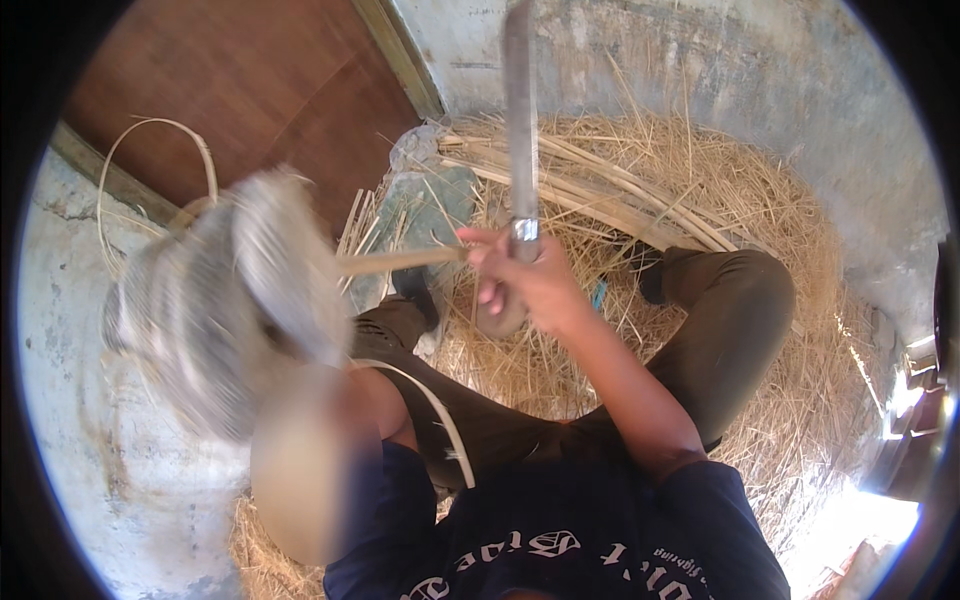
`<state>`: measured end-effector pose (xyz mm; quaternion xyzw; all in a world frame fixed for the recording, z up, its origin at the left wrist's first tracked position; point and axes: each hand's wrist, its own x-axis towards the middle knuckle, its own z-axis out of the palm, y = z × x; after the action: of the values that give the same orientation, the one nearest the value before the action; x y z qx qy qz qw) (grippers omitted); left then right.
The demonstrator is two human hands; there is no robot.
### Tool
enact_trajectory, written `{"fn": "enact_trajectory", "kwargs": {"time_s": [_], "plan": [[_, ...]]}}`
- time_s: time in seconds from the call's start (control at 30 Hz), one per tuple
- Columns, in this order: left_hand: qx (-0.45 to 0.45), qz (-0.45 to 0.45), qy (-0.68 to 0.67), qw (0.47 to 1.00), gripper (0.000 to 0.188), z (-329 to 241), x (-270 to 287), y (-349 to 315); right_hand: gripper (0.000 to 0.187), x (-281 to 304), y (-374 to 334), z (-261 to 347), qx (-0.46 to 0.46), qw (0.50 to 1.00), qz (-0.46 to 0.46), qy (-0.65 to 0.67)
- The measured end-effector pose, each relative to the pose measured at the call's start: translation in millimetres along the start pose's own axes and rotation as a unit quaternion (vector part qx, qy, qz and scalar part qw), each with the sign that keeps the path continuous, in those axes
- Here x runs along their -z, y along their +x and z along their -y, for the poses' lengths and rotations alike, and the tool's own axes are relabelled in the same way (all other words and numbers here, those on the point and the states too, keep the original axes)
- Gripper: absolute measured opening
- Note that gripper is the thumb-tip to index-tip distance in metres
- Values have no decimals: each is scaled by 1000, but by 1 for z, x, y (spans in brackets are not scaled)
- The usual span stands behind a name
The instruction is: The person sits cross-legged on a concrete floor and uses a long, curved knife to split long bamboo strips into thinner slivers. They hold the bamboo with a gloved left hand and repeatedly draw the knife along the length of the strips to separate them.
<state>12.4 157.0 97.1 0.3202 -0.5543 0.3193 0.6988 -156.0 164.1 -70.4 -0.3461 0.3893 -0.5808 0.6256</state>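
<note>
My right hand (pixel 540 285) is closed round the handle of a long knife (pixel 522 130), its broad blade pointing up and away. A bamboo strip (pixel 405 260) reaches from the left to the fingers of that hand; whether they pinch it I cannot tell. On the left, a large grey-white bundle, perhaps cloth (pixel 230 280), is smeared by motion. It covers my left hand, and only part of the left arm (pixel 385 405) shows behind it. Thin strip loops (pixel 435 405) curve out near my thigh, and a blurred pale beige band (pixel 310 470) hangs close to the camera.
Straw-like shavings (pixel 740 200) cover the floor around my bent legs (pixel 730 300). Long split strips (pixel 600 190) lie beyond the knife. A greenish stone slab (pixel 430 210) sits beside a brown door panel (pixel 240 90). Rough plastered walls (pixel 700 60) stand close by.
</note>
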Motion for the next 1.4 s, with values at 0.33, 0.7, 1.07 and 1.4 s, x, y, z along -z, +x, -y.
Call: {"fn": "enact_trajectory", "kwargs": {"time_s": [0.33,0.7,1.07,1.4], "plan": [[114,158,344,919,37,43,4,31,24,48,8,-32,24,993,-95,-60],[123,84,228,962,47,26,-4,23,30,36,7,-58,11,994,-38,-97],[85,-167,-57,981,38,-35,1,-3,26,30,5,-57,33,999,5,24],[65,-133,-82,986,43,-31,8,-12,34,24,22,-75,23,999,-35,13]]}}
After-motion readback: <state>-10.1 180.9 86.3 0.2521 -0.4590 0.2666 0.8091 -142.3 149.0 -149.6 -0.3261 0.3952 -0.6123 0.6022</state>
